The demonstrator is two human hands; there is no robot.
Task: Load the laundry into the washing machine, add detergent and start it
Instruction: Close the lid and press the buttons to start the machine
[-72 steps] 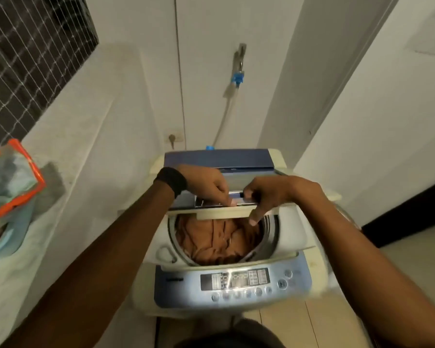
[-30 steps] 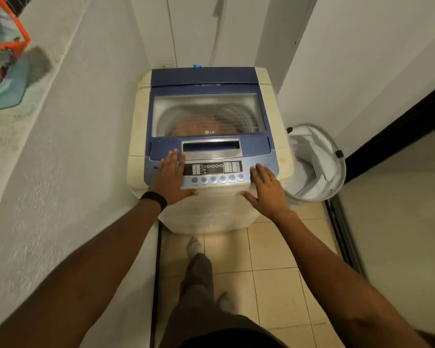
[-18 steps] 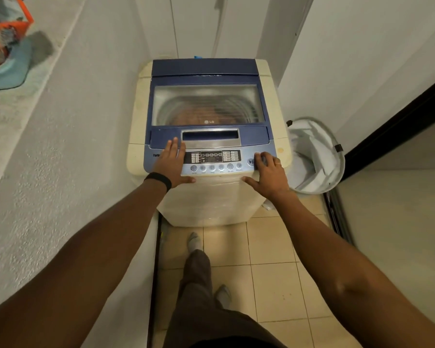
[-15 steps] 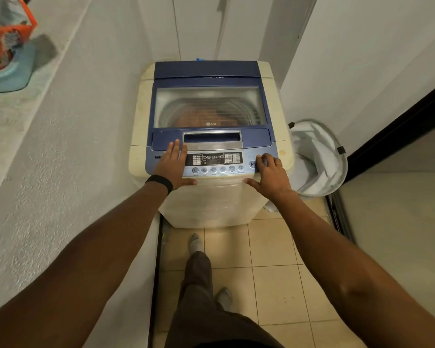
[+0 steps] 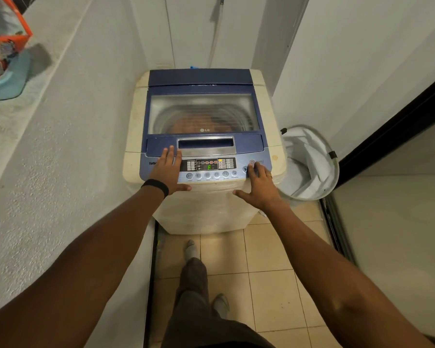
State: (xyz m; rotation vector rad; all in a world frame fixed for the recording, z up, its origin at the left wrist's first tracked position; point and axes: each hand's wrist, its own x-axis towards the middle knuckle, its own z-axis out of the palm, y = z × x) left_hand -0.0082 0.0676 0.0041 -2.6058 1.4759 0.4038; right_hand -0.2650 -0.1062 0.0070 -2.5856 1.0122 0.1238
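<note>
Now lit since half a second ago: display (image 5: 209, 167). One washing machine (image 5: 269, 116), lid shut; laundry (image 5: 186, 125) dim through glass. Left hand (image 5: 166, 170) flat, fingers apart; right hand (image 5: 260, 185) spread, fingertips hiding buttons.

"LG" on lid (image 5: 204, 114); display (image 5: 209, 167) "F"

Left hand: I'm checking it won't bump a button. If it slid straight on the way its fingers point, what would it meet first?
The left hand lies flat, fingers pointing away; it would probably meet the closed lid first, beside the handle recess.
</note>
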